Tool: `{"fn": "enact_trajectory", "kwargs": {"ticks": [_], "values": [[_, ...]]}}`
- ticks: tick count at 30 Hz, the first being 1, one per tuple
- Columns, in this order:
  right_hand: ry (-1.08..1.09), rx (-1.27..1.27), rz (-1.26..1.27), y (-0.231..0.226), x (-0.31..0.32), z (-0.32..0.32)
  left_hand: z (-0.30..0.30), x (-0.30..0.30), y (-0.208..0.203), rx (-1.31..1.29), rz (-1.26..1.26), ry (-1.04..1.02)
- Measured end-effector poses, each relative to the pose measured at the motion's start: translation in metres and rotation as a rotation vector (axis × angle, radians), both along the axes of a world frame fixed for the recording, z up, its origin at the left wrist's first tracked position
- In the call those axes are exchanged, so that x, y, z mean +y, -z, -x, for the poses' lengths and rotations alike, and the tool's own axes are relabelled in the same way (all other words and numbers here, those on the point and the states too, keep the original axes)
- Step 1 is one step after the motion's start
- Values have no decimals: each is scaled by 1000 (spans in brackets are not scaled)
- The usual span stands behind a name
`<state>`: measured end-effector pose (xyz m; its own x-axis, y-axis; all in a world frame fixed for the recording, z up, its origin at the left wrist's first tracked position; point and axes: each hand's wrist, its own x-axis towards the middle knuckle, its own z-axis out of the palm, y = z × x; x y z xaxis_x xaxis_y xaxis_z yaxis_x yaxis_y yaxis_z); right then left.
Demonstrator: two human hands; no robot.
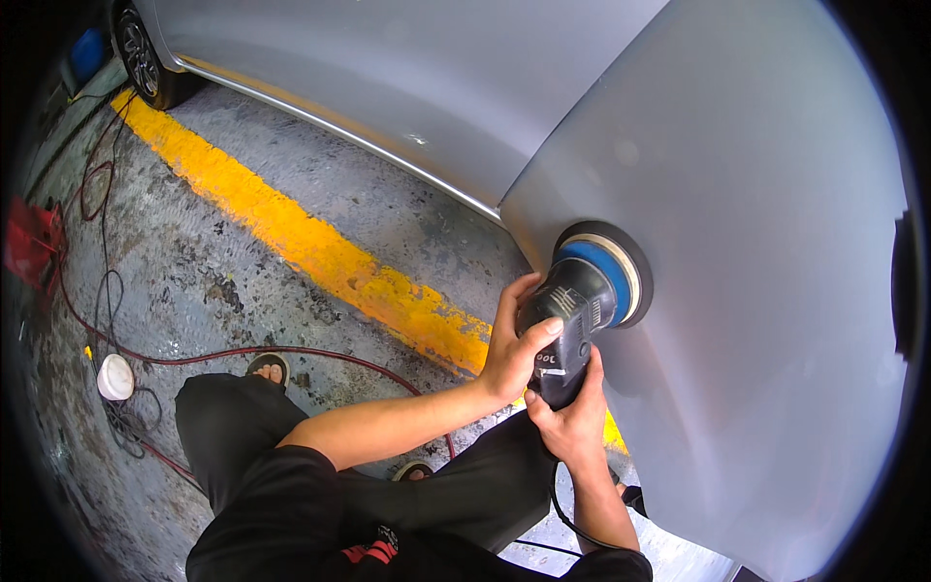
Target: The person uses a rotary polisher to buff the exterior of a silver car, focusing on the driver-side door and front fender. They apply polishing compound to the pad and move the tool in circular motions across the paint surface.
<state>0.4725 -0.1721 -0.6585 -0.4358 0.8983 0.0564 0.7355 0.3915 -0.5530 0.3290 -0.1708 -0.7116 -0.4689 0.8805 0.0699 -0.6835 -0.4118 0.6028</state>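
Observation:
A black car polisher with a blue backing plate and a round pad lies against an open silver-grey car door. The pad's face meets the door's outer skin near its left edge. My left hand is wrapped round the polisher's head, its thumb across the top. Lower down, my right hand grips the rear of the body. A black power cord runs down from the tool past my right forearm. Some fingers of both hands are hidden behind the body.
Behind the door stretches the car's silver side, with a wheel at the far left. A yellow stripe crosses the worn grey floor. At left lie a red hose, tangled dark cables, a white cup-like container and a red object.

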Motion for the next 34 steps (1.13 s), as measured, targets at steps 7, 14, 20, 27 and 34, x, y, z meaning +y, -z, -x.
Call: {"fn": "enact_trajectory", "kwargs": {"ticks": [7,14,20,27,34], "values": [[4,-39,2,5,-3,12,4,1,19,-19,-1,-22],[-5,-35,-34,11,-4,14,6,1,20,-77,7,-4],[-35,-73,-45,10,-1,17,5,7,31,-167,6,-27],[-52,-190,-56,27,8,35,18,22,66,-262,100,-19],[-65,-231,1,43,26,49,28,36,91,-377,217,23]]}}
